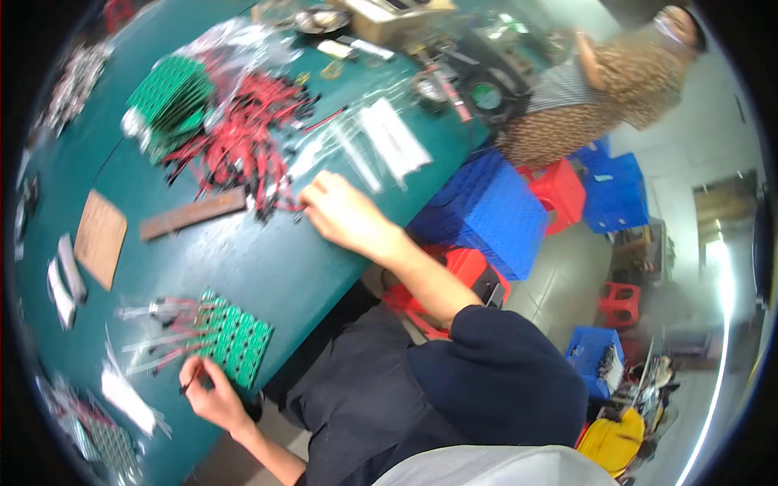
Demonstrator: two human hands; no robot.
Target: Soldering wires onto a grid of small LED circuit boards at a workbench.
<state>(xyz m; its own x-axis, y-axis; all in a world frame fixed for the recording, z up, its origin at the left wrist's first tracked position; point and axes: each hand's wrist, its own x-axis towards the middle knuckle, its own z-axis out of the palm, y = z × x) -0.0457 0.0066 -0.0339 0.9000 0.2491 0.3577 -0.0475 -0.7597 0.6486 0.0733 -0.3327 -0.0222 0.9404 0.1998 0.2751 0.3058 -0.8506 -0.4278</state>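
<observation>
The right hand (344, 212) stretches across the green desk (267, 267) to the near edge of the red wire pile (243, 138), fingers (312, 194) curled narrow at the wire ends; whether they pinch one I cannot tell. The left hand (212, 394) sits on the near side of the green circuit board panel (231, 336), fingers pinched on a small dark piece at the panel's edge. Left of the wire pile stands a stack of green boards (170, 101). A brown strip (193, 215) lies just below the pile, with a brown card (100, 237) farther left. Blue crates (486, 211) sit beyond the desk.
</observation>
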